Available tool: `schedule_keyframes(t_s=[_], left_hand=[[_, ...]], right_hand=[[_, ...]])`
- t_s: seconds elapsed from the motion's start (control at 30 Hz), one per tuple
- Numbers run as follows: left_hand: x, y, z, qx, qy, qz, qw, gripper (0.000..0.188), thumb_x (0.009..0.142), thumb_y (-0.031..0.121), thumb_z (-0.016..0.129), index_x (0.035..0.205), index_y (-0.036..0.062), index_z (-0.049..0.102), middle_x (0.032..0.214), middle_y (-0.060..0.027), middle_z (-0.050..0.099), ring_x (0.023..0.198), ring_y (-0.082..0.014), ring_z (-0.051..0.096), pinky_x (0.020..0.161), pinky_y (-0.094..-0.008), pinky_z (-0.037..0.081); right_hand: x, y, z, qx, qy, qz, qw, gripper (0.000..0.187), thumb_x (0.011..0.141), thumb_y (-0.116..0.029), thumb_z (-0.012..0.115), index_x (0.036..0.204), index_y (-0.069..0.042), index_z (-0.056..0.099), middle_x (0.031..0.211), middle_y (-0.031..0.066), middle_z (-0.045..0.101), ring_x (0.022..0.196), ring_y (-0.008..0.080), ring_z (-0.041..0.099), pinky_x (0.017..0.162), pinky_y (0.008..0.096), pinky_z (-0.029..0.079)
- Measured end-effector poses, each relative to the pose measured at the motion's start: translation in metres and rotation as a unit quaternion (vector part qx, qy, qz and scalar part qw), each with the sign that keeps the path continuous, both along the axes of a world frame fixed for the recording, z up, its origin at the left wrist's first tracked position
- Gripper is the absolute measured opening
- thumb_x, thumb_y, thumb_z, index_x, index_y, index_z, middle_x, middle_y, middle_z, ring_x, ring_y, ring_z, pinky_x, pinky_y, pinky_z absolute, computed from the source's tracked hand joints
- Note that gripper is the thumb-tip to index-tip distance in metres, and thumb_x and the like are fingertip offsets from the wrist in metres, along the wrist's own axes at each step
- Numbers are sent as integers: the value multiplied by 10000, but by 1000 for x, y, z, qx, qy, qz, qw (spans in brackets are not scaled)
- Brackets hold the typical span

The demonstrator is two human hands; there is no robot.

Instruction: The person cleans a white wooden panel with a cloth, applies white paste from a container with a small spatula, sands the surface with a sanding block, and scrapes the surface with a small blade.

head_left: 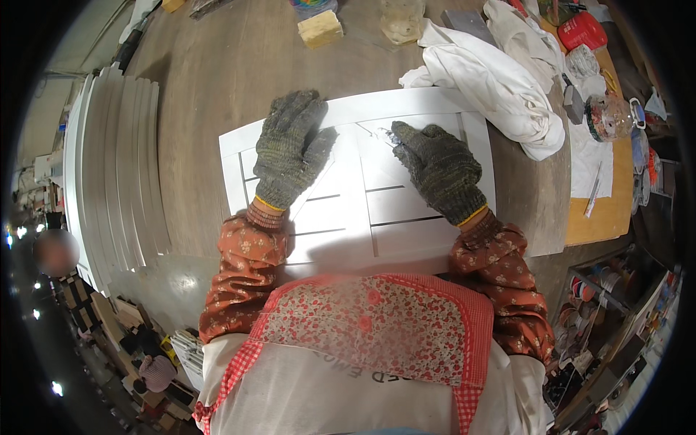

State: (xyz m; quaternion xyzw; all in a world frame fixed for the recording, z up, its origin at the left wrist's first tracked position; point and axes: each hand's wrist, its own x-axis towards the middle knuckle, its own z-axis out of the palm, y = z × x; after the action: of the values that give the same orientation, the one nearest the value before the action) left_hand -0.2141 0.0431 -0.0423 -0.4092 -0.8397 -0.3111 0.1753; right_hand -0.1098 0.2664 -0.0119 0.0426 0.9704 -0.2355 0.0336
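Note:
A white panel [330,250] with dark narrow slots and thin grooves lies flat on the wooden table before me. My left hand [290,148], in a dark grey-green knit glove with a yellow cuff edge, rests on its left part, fingers stretched and thumb apart, holding nothing. Over the right part is my right hand [441,168] in a matching glove, its fingers curled and drawn together. A small whitish, shiny patch or scrap [382,135] shows at those fingertips; what they grip is too small to name. Both hands cast shadows on the panel.
A stack of white panels [119,167] stands on the left. White cloth [489,83] lies across the panel's far right corner. Beyond are a yellow sponge-like block [320,29] and a dark grey block [467,23]. A side board [605,210] at right bears a plastic jar [607,118] and red container [582,30].

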Motion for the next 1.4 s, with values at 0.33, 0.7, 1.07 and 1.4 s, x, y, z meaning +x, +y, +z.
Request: schedule_keyframes(t_s=[0.33, 0.7, 1.07, 1.4], left_hand=[[3, -2, 2, -16, 7, 17, 1000, 394, 785, 118, 720, 1156, 33, 617, 1196, -149, 611, 1150, -335, 548, 1023, -435, 381], [7, 19, 24, 3, -11, -21, 1000, 443, 817, 59, 658, 1237, 8, 528, 1202, -178, 592, 1123, -357, 547, 1017, -439, 377], [31, 38, 30, -147, 107, 69, 981, 560, 869, 161, 612, 1344, -42, 398, 1316, -254, 484, 1215, -405, 479, 1034, -462, 370], [84, 258, 62, -190, 114, -34, 975, 651, 840, 407, 600, 1417, 189, 391, 1359, -258, 436, 903, -260, 630, 710, -401, 525]], right_hand=[[0, -1, -1, -14, 39, 4, 999, 283, 876, -249, 604, 1139, -152, 640, 921, 126, 647, 800, 301, 623, 704, 404, 498], [42, 91, 43, 11, 268, -188, 945, 303, 837, -74, 660, 1138, -83, 634, 979, 134, 659, 895, 284, 642, 773, 347, 500], [-11, 340, 115, 386, 76, -168, 904, 362, 803, -102, 535, 1163, -95, 575, 1036, 195, 598, 1007, 350, 579, 847, 444, 461], [-79, 421, 68, 403, 45, 19, 914, 187, 790, -134, 554, 943, -98, 655, 947, 150, 657, 899, 313, 635, 750, 440, 510]])
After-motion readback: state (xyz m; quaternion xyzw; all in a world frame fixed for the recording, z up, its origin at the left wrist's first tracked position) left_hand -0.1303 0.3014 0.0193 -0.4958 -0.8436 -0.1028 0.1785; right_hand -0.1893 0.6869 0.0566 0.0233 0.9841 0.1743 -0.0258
